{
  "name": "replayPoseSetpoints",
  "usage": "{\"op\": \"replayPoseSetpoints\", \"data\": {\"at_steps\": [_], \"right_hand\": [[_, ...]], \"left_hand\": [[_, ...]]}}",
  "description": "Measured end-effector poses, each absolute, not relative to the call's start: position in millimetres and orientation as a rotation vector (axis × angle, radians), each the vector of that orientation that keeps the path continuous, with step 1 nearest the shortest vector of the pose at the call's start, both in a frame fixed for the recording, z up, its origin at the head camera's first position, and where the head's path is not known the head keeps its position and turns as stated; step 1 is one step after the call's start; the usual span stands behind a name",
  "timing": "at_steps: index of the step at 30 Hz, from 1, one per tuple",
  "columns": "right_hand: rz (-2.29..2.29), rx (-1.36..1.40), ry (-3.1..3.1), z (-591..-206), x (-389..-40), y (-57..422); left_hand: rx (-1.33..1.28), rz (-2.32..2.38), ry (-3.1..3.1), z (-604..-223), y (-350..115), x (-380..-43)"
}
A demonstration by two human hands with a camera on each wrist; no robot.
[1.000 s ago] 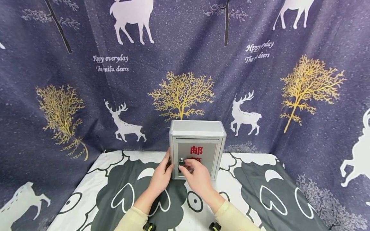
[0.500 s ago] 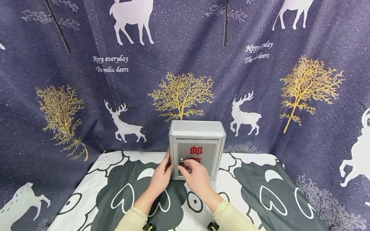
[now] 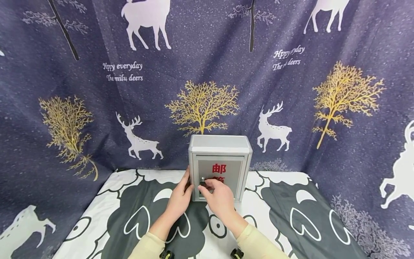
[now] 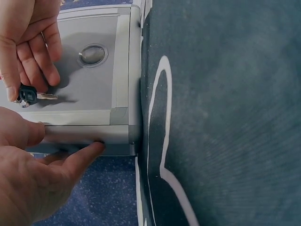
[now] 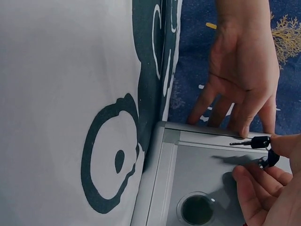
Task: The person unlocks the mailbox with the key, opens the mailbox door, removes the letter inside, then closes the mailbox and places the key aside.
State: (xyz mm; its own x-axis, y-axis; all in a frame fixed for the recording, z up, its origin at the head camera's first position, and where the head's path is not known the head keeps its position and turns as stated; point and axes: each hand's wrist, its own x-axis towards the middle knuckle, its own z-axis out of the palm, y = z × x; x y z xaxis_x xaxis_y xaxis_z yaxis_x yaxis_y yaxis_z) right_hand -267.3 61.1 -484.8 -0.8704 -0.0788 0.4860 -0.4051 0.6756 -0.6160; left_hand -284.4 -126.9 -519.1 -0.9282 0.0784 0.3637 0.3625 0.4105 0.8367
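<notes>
A silver metal mailbox with red characters stands upright on the patterned cloth. My left hand rests along its left side, fingers nearly straight against the side wall and thumb by the front edge. With thumb and fingers, my right hand pinches a black-headed key at the lock on the left of the door. A second black-headed key hangs beside it, its bare blade pointing down the door. That loose key also shows in the left wrist view. The held key's blade is hidden.
A round window sits low in the mailbox door, and a slot runs across its top. Black and white cartoon cloth covers the surface. Behind the mailbox hangs a dark blue curtain printed with deer and trees.
My right wrist has shifted slightly left while its fingers keep pinching the key at the lock. The left hand and mailbox hold the same position.
</notes>
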Motion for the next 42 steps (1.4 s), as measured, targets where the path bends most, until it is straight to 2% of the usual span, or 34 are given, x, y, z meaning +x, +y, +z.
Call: {"op": "replayPoseSetpoints", "data": {"at_steps": [27, 42], "right_hand": [[0.984, 0.427, -2.406, -481.7, -269.4, 58.9], [1.229, 0.349, -2.364, -489.1, -268.4, 54.6]], "left_hand": [[-0.378, -1.545, -2.407, -517.9, -127.0, -284.6], [-0.372, -1.547, -2.412, -518.3, -127.3, -284.7]]}}
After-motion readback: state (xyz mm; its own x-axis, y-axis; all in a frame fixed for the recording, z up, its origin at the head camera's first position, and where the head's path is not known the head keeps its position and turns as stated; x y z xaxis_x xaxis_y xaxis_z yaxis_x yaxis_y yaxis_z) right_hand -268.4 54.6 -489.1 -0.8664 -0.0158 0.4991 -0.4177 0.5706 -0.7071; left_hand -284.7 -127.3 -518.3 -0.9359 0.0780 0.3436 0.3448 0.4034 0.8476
